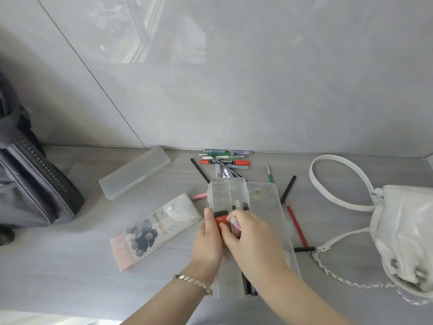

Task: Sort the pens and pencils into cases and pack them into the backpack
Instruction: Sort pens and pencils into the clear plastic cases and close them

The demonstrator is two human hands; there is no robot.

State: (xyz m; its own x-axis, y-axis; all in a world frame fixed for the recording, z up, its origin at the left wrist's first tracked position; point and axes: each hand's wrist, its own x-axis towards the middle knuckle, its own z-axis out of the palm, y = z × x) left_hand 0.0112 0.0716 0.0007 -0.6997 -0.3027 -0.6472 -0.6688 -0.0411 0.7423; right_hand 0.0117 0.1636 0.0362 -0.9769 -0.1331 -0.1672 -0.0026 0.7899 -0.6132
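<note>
With the backpack [35, 184] waiting far left on the bench [70, 266], the left hand [207, 240] clasps the open clear case [228, 193] to steady it while the right hand [248, 235], its grip closed, pinches a pinkish pen [235, 225] into it, a red pencil [297, 226] lying loose rightward.

One head-worn, wide-angle view, looking forward and down.

The camera sits above and just behind the person's forearms, which come in from the bottom edge. The left hand [207, 240] and right hand [251, 240] meet low in the middle of the frame, close to the lens, over the clear case [264, 202]. It faces across the grey surface [70, 266] toward the tiled wall [257, 78], which fills the upper half. The loose pens [225, 160] lie farther off at the wall's foot. The frame is broad — the backpack [35, 184] is cut by the left edge and the white handbag [403, 231] by the right.
</note>
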